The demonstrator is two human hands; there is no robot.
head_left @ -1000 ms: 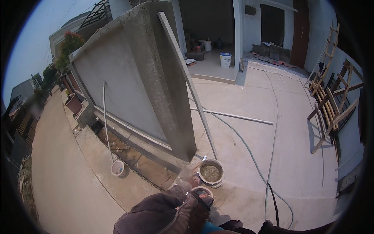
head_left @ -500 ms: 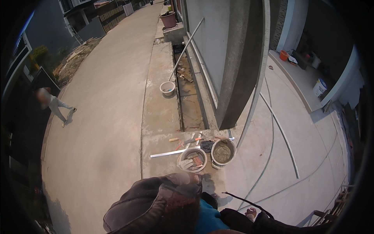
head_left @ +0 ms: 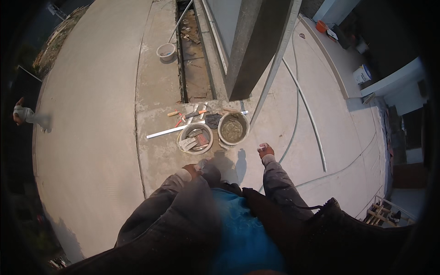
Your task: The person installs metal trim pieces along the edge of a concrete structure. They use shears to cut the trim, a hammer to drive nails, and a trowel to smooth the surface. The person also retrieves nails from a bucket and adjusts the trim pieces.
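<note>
My right hand (head_left: 266, 150) reaches forward with its fingers curled in, just right of a bucket of wet grey mortar (head_left: 232, 128). A small pale spot shows at the fingers; what it is, I cannot make out. Low in front of my body is my left hand (head_left: 192, 170), near a bucket of hand tools (head_left: 195, 138). A blurred pale patch lies beside its fingers, which do not show clearly. In the tool bucket are flat pieces, one reddish. Between and behind the buckets lies a dark crumpled cloth (head_left: 212, 120).
A white straightedge (head_left: 169, 132) and several orange-handled tools (head_left: 196, 113) lie behind the buckets. Beyond runs an open drain trench (head_left: 195, 68) beside a pillar (head_left: 250, 50), with a small basin (head_left: 166, 52). A hose (head_left: 297, 123) and pipe (head_left: 311, 123) cross the right paving. A person (head_left: 30, 115) is far left.
My view has tipped down and shifted, so the buckets sit higher and further left. My right arm has stretched forward from near my body. The person at the left appears lower in the view.
</note>
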